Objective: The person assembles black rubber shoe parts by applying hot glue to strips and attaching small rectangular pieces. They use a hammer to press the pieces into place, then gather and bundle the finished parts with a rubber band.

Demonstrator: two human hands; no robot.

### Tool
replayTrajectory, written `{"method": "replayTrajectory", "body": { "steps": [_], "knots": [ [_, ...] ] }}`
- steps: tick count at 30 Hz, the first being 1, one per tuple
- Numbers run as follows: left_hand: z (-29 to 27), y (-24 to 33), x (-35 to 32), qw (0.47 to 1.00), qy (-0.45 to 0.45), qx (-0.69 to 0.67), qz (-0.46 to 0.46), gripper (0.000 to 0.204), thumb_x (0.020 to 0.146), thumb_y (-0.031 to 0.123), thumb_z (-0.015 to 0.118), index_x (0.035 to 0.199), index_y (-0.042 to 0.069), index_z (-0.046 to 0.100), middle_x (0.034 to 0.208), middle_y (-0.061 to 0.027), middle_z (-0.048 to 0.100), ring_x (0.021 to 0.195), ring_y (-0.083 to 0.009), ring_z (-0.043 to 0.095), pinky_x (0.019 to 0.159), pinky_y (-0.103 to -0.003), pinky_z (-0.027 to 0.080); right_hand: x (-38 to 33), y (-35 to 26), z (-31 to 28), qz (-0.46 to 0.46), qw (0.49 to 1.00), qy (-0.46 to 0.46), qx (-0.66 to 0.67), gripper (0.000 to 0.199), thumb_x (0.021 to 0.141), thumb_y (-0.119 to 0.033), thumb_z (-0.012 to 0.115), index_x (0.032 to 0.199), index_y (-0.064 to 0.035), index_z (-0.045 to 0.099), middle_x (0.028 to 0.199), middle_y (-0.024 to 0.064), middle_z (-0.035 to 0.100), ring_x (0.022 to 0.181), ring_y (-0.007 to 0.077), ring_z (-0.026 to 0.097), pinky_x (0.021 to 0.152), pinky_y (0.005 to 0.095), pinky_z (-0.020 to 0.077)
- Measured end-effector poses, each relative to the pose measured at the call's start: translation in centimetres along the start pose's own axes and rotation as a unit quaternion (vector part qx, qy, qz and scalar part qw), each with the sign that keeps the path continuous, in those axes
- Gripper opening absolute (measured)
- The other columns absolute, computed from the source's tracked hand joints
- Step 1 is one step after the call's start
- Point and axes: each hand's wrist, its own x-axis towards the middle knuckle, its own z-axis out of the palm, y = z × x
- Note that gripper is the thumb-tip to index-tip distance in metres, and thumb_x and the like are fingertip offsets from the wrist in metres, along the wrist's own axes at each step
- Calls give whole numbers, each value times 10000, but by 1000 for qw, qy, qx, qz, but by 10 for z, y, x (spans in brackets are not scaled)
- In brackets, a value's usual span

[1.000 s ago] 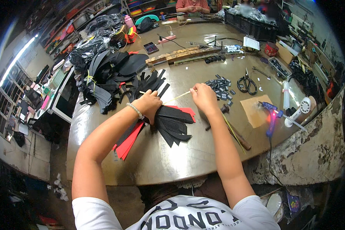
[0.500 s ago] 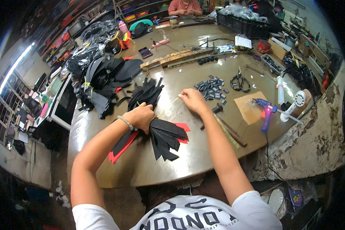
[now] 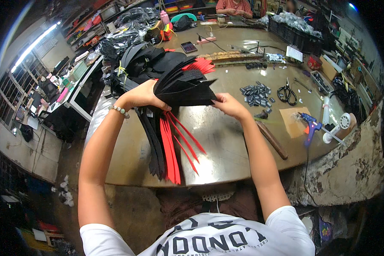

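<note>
Black and red strips (image 3: 175,128)

Single head-worn fisheye cam — steep downward look, close over worktable (image 3: 226,141) w/ bent edges

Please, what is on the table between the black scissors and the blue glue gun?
In the head view, a brown cardboard piece lies between the scissors and the glue gun. The gun's nose rests at the cardboard's edge. Otherwise that stretch of table is bare.

Fanned black-and-red strips (image 3: 175,106) between left hand (image 3: 143,96) and right hand (image 3: 228,104) above table (image 3: 226,141).
</note>
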Motion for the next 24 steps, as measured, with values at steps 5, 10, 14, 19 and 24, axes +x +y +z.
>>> {"method": "replayTrajectory", "body": {
  "steps": [5,10,14,19,24],
  "knots": [
    [-15,-13,-5,985,148,-61,-57,504,608,173,868,1037,-10,678,1012,-33,690,905,-122,609,861,-268,477,-43,-57,14,-37,986,107,-119,244,942,-214,595,1004,5,685,784,60,683,684,84,560,625,273,456],
    [-15,-22,-3,947,259,-180,-67,374,683,204,836,984,24,708,958,-21,697,827,-105,619,802,-248,479,-91,-119,68,-114,950,196,-215,183,906,-111,595,1044,-16,669,785,144,672,692,280,653,589,360,493],
    [-2,-13,-2,918,337,-206,-13,371,690,202,837,978,8,705,954,-35,695,813,-108,610,770,-255,470,-132,-152,151,-187,951,94,-226,296,829,-20,564,1121,-37,618,856,178,662,712,335,659,603,425,520],
    [-5,-16,-32,886,314,-329,96,401,706,176,799,1049,29,650,967,-26,637,854,-128,578,801,-276,458,-72,-89,193,13,990,-104,-89,379,959,-164,467,1290,6,539,1023,214,671,934,322,665,808,382,534],
    [-38,2,-59,972,126,-150,128,522,590,180,850,1057,33,670,1014,-46,668,934,-162,607,876,-319,483,-46,-45,95,3,993,76,87,220,960,-198,617,962,14,673,854,2,666,801,58,565,722,242,468]
  ]
}}
